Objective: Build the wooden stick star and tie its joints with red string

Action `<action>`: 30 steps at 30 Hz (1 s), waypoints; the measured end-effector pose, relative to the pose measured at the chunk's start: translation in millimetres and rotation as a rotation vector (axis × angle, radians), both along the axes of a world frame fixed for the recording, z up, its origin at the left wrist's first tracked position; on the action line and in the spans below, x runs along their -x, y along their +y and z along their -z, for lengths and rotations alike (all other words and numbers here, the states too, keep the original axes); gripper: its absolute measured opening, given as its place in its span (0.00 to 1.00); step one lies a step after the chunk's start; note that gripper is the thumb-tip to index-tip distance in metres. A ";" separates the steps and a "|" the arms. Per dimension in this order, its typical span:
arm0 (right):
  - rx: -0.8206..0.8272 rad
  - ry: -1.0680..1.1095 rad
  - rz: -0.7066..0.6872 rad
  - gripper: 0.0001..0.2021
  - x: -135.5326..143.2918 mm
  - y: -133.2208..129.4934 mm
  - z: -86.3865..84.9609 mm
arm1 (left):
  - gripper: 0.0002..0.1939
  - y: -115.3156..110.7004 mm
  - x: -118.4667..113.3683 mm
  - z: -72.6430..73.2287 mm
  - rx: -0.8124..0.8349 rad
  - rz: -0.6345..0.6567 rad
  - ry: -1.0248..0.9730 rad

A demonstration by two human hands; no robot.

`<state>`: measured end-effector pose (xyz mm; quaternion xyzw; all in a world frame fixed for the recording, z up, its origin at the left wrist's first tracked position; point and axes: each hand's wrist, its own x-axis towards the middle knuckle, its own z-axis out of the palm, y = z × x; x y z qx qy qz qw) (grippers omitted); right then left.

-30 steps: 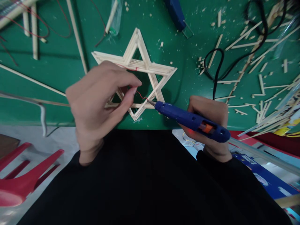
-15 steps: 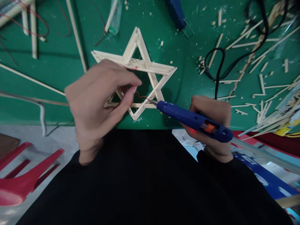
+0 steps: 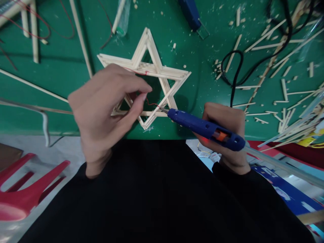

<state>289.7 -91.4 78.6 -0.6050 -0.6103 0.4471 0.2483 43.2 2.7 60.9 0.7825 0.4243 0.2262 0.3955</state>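
Note:
A six-pointed star [image 3: 154, 55] built of pale wooden sticks lies flat on the green table. My left hand [image 3: 108, 101] is over its left side, thumb and forefinger pinched on a thin red string [image 3: 153, 104]. That string runs to a stick crossing at the star's lower part, and a red bit also shows on the upper bar. In my right hand [image 3: 224, 116] is a blue hot glue gun [image 3: 199, 125], its metal tip at the crossing beside the string's end. A clear glue stick [image 3: 273, 162] sticks out behind the gun. My left palm hides part of the star.
Another blue tool with a wire stand [image 3: 191, 17] lies at the back. A black cord [image 3: 239, 67] loops at the right among scattered stick pieces [image 3: 283, 89]. Longer rods [image 3: 81, 37] and loose red string [image 3: 69, 20] lie at the left. A red chair [image 3: 32, 189] stands below the table.
The glue gun's rear and my right hand have shifted slightly left. My left hand keeps its pinch on the string, and the tip stays at the crossing.

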 end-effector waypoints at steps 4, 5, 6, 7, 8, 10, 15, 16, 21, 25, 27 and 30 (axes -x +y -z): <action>-0.001 0.011 -0.018 0.18 0.0 -1.2 0.0 | 0.12 0.3 0.1 0.0 0.045 -0.016 0.007; -0.003 0.019 -0.018 0.18 -0.8 -1.6 0.2 | 0.12 1.0 0.3 0.0 0.058 -0.019 0.025; -0.009 0.021 -0.017 0.17 -1.6 -2.1 0.4 | 0.12 1.6 0.3 -0.1 0.070 -0.024 0.039; -0.019 0.015 -0.014 0.17 -2.4 -2.6 0.6 | 0.12 2.0 0.1 -0.3 0.076 -0.027 0.036; -0.032 0.003 -0.009 0.17 -3.1 -3.1 0.8 | 0.12 2.3 -0.1 -0.4 0.078 -0.032 0.024; -0.054 -0.023 0.001 0.17 -3.8 -4.1 1.2 | 0.12 2.5 -0.7 -0.4 0.070 -0.035 -0.008; -0.053 0.009 0.021 0.18 -3.0 -4.7 2.1 | 0.14 1.4 -0.3 1.3 0.031 -0.010 0.013; -0.044 0.018 0.019 0.18 -2.5 -4.6 2.3 | 0.14 1.0 0.0 1.4 0.021 -0.005 0.017; -0.012 0.022 0.012 0.19 0.6 -4.5 3.3 | 0.19 1.0 0.1 0.0 -0.010 -0.001 -0.016; -0.019 0.041 0.007 0.19 2.2 -4.2 2.8 | 0.18 1.5 -0.8 -0.5 0.000 -0.005 -0.032; -0.011 0.042 0.006 0.19 2.8 -4.1 2.1 | 0.18 1.4 -1.5 -0.5 0.008 -0.010 -0.032; -0.006 0.036 0.039 0.20 3.8 -4.2 1.3 | 0.17 1.1 -3.1 -1.0 -0.029 0.009 0.002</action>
